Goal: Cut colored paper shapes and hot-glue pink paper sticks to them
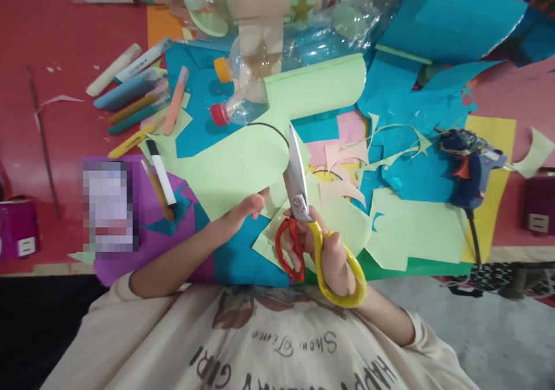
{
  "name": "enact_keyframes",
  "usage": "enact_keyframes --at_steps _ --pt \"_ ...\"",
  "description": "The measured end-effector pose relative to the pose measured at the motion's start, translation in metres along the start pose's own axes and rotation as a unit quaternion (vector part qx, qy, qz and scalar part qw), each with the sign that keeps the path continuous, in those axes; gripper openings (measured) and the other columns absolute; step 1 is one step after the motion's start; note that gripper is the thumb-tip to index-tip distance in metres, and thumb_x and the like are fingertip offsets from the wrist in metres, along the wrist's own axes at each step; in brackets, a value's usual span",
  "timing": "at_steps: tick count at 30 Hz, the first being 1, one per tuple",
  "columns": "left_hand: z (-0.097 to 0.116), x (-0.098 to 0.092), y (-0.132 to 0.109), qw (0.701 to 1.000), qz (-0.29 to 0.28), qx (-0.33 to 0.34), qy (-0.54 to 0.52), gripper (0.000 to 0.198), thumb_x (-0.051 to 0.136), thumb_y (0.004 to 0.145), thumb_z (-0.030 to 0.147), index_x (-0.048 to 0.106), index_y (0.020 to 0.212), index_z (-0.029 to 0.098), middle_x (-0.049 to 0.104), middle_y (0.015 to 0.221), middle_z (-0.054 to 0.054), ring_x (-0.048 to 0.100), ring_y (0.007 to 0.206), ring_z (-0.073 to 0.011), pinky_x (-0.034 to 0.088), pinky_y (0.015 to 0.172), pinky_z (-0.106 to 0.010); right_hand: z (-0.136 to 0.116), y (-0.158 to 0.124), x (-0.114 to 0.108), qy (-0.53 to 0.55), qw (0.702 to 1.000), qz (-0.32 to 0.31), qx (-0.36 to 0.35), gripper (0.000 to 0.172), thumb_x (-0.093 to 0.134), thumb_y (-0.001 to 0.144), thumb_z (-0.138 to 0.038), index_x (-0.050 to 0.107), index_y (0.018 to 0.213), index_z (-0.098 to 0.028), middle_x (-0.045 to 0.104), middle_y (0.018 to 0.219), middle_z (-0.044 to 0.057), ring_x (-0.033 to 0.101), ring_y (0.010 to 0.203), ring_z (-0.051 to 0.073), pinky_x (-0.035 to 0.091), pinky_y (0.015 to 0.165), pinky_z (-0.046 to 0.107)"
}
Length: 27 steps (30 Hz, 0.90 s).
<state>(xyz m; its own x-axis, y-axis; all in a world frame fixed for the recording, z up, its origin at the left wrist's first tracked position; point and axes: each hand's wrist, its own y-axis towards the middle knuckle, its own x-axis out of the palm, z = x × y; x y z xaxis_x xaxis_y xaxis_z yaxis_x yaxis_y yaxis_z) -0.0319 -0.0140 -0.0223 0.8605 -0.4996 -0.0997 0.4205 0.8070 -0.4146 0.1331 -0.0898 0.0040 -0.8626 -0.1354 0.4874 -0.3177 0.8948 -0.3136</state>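
My right hand [332, 257] grips scissors [303, 216] with one red and one yellow handle, blades pointing away from me. The blades cut into a large light green paper sheet [243, 164] along a black drawn curve. My left hand [243, 209] pinches the near edge of that green sheet, just left of the scissors. The sheet's far end curls up into a roll [316, 83].
Blue, pink, yellow and green paper scraps cover the red table [52, 31]. Markers and pens [134, 98] lie at the left, plastic bottles [236, 89] at the back. A blue glue gun [468, 164] sits at the right. Purple paper [147, 216] lies near left.
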Motion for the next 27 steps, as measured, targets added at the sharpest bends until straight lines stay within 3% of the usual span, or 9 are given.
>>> enact_keyframes --at_steps 4,7,14,21,27 --pt "0.007 0.0 -0.002 0.992 0.064 -0.035 -0.103 0.053 0.03 0.082 0.069 0.045 0.064 0.021 0.036 0.051 0.004 0.035 0.046 -0.01 0.034 0.051 -0.027 -0.001 -0.001 0.0 -0.002 1.0 -0.001 0.014 0.056 0.03 0.079 -0.077 0.042 0.108 -0.03 0.043 0.055 -0.005 0.038 0.037 0.013 0.032 0.035 0.028" --pt "0.012 0.004 -0.001 0.988 0.09 -0.045 -0.118 0.046 0.037 0.082 0.061 0.046 0.062 0.021 0.032 0.047 0.005 0.031 0.043 -0.0093 0.029 0.047 -0.026 -0.002 -0.002 -0.001 0.002 1.0 -0.001 0.018 0.056 0.031 0.079 -0.077 0.042 0.107 -0.03 0.043 0.055 -0.005 0.037 0.038 0.013 0.032 0.036 0.029" --pt "0.021 0.018 0.003 0.989 0.105 -0.077 -0.077 0.047 0.037 0.068 0.067 0.038 0.055 0.022 0.024 0.042 0.006 0.024 0.041 -0.0085 0.022 0.042 -0.025 -0.001 -0.001 -0.004 -0.005 0.999 -0.003 0.034 0.066 0.03 0.074 -0.082 0.042 0.114 -0.03 0.051 0.075 0.0 0.042 0.042 0.011 0.036 0.037 0.03" --pt "0.019 0.021 0.002 0.991 0.093 -0.059 -0.08 0.048 0.037 0.07 0.068 0.037 0.056 0.023 0.024 0.041 0.007 0.022 0.039 -0.0077 0.022 0.041 -0.025 0.001 -0.002 -0.007 0.011 1.0 -0.021 0.01 0.059 0.029 0.079 -0.078 0.045 0.117 -0.036 0.056 0.084 0.003 0.046 0.044 0.013 0.04 0.041 0.033" --pt "0.02 0.021 0.001 0.994 0.081 -0.051 -0.062 0.049 0.035 0.072 0.069 0.036 0.055 0.023 0.023 0.04 0.007 0.022 0.038 -0.0085 0.021 0.042 -0.027 -0.007 -0.003 -0.007 0.006 0.999 -0.028 0.042 0.059 0.029 0.076 -0.081 0.046 0.114 -0.039 0.056 0.088 0.003 0.046 0.048 0.015 0.039 0.042 0.033"
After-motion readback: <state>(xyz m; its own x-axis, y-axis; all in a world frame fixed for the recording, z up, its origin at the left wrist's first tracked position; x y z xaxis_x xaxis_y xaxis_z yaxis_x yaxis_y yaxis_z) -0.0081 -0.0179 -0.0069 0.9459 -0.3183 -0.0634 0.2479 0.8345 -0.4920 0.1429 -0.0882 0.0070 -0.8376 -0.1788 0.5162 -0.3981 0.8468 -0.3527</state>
